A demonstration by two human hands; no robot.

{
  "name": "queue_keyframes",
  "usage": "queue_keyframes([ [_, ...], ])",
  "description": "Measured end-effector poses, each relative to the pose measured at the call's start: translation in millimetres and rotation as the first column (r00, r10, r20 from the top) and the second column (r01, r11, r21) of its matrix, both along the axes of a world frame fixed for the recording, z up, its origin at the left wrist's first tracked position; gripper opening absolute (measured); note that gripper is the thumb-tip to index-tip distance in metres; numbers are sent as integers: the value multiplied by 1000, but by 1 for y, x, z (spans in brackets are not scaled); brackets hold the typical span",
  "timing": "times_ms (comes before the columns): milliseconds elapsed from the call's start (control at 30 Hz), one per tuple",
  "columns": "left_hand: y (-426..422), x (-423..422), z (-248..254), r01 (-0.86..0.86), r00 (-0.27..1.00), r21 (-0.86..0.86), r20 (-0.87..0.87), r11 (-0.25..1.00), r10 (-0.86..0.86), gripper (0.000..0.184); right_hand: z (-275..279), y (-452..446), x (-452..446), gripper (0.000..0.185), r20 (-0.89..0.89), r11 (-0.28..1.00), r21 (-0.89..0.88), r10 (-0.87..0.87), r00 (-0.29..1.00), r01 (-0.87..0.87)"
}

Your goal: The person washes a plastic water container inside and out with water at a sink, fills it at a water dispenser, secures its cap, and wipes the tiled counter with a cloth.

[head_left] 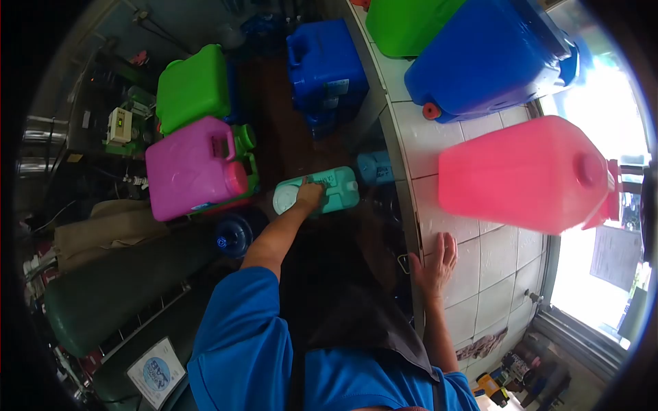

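Note:
Down on the dark floor lies a teal plastic water jug (337, 198) with handwriting on its top and a round pale lid at its left end. My left hand (312, 194) reaches down to its top with the fingers curled at the handle, partly hiding it. On the white tiled counter (466, 274), my right hand (436, 264) rests near the edge, fingers spread and holding nothing. A translucent pink jug (514, 175) stands on the counter just beyond that hand.
Blue (486, 61) and green (408, 27) containers stand farther along the counter. Below are a blue jug (329, 65), a smaller blue container (375, 168), a purple jug (188, 168), a green one (195, 89) and a round bottle (236, 236). Dark green tanks (123, 288) lie left.

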State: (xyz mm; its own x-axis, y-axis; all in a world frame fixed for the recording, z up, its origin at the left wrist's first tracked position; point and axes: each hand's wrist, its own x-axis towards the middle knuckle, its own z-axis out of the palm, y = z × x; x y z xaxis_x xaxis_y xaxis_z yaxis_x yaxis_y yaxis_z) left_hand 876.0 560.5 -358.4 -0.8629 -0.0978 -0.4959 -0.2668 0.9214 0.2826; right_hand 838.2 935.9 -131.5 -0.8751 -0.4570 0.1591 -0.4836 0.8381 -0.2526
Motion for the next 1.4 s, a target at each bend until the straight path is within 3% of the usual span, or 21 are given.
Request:
queue_keyframes([
  [300,-52,-81,-72,-16,997,-41,74,999,19,21,12,-18,0,86,120,989,128,-96,988,80],
  [500,-80,-123,-141,2,993,-65,121,998,6,18,3,-17,0,85,74,972,218,-108,991,90],
  [600,-88,-140,-170,-54,996,-117,69,992,62,21,-2,-12,0,79,72,971,229,-89,993,70],
  [767,-99,-160,-209,26,997,-201,76,979,-11,21,-4,-14,0,77,66,956,283,-103,992,81],
  [933,-108,-180,-225,-37,997,-183,52,982,48,25,-6,-10,4,79,80,953,288,-126,989,98],
  [1033,-114,-177,-231,-63,998,-207,-3,976,64,34,-8,-8,7,80,75,948,297,-142,987,114],
  [1067,-111,-168,-231,-93,989,-252,-136,963,60,32,-10,-5,9,80,85,954,270,-161,983,133],
  [1100,-110,-164,-218,-129,961,-293,-271,947,47,30,-10,-8,9,80,92,959,238,-181,979,155],
  [1133,-110,-159,-202,-121,959,-293,-279,948,36,30,-5,-12,5,82,90,960,255,-146,985,119],
  [1267,-102,-139,-135,-328,916,97,-210,940,342,53,-8,-10,9,84,84,956,261,-164,983,137],
  [1333,-95,-130,-82,-349,808,284,-391,893,441,45,-9,-9,10,87,68,953,250,-191,979,169],
  [1400,-83,-132,22,-336,680,373,-539,865,496,33,-4,-11,11,89,15,942,208,-273,962,264],
])
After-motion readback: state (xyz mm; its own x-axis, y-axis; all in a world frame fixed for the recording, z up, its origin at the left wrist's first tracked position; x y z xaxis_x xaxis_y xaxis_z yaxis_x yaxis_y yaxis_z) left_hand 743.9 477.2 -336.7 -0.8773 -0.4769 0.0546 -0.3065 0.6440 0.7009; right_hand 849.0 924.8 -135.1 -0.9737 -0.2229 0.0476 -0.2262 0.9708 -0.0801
